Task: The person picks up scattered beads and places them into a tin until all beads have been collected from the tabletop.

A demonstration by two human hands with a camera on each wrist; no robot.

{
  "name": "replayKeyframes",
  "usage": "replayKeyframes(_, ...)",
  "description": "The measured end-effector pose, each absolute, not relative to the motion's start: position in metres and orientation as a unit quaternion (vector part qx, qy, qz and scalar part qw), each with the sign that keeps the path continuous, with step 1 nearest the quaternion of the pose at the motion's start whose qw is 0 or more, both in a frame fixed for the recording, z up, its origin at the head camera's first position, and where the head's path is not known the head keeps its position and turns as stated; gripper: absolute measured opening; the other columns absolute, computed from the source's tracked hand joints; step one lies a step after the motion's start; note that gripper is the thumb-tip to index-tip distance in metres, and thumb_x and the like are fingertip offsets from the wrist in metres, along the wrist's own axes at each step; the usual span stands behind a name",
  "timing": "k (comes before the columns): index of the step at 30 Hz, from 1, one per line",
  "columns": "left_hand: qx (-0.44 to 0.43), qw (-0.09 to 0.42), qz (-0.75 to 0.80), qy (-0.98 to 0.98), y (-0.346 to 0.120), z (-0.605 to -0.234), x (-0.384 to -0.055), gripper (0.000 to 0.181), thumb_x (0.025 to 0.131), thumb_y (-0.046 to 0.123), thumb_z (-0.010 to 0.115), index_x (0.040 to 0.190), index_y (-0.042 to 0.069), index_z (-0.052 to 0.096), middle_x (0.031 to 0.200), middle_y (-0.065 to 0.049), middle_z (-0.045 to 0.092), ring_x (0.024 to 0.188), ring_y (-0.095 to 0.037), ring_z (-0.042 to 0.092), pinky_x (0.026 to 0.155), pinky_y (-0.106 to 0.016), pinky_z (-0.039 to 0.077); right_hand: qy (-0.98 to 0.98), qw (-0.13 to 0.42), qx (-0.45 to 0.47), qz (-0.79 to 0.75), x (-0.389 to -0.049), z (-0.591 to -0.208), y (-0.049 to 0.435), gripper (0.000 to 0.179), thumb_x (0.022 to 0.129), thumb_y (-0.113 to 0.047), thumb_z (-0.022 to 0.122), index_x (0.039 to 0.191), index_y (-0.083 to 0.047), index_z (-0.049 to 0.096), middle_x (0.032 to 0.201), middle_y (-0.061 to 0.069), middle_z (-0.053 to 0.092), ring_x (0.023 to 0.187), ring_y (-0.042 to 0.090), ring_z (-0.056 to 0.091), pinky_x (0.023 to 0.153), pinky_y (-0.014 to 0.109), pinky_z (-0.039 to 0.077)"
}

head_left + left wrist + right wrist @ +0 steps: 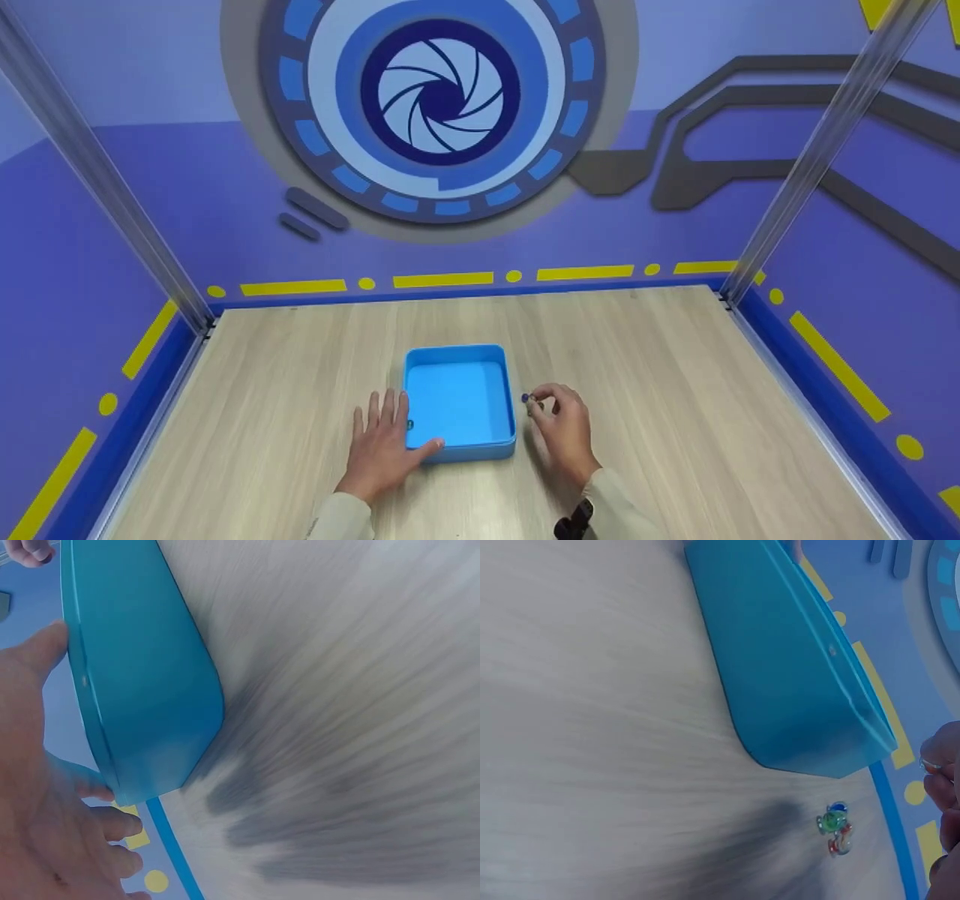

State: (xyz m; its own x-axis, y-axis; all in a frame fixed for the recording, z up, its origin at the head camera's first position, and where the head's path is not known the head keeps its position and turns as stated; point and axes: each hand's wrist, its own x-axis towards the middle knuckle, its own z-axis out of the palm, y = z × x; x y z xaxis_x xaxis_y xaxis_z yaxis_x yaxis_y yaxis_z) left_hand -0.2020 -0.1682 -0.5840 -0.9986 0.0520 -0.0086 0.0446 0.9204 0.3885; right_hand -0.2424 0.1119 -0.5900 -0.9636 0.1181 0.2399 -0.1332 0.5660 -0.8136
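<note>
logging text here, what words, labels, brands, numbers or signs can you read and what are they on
None can be read.
Blue tray: no lettering on the sides that show.
Glass marbles: too small to tell.
Back wall: only shapes, no letters or numbers.
Black wrist device: too small to tell.

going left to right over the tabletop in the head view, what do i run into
Left hand → blue box → small blue glass piece → right hand
</note>
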Motion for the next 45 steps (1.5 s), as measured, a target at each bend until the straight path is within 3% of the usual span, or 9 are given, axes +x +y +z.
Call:
replayKeyframes(18, 0.007, 0.048, 0.197, 0.979, -0.165, -0.583, -0.202, 0.103, 0.083, 0.072, 0.054, 0.154, 0.007, 0.019, 0.161, -0.021, 0.016, 0.146, -0.053, 0.005, 0.113, -0.068, -0.004, -0.865, 0.146, 0.03, 0.478, -0.242, -0.581, 0.104, 0.009, 0.086, -0.011, 0.072, 0.092, -0.018, 0.068, 0.089, -0.006, 0.064, 0.084, 0.022, 0.057, 0.071, 0.022, 0.043)
replayKeyframes(36, 0.002, 0.064, 0.195, 0.979, -0.165, -0.582, -0.202, 0.104, 0.082, 0.074, 0.052, 0.155, 0.008, 0.018, 0.162, -0.019, 0.014, 0.146, -0.053, 0.003, 0.111, -0.069, -0.007, -0.872, 0.135, 0.037, 0.469, -0.241, -0.571, 0.094, 0.011, 0.086, -0.013, 0.072, 0.095, -0.019, 0.068, 0.093, -0.006, 0.065, 0.085, 0.017, 0.057, 0.07, 0.02, 0.046)
replayKeyframes(45, 0.009, 0.047, 0.184, 0.982, -0.166, -0.582, -0.201, 0.103, 0.082, 0.075, 0.051, 0.154, 0.009, 0.021, 0.161, -0.019, 0.017, 0.147, -0.049, 0.006, 0.111, -0.07, -0.008, -0.864, 0.133, 0.042, 0.483, -0.24, -0.571, 0.092, 0.011, 0.087, -0.013, 0.071, 0.096, -0.017, 0.068, 0.096, -0.004, 0.065, 0.092, 0.025, 0.059, 0.076, 0.033, 0.053)
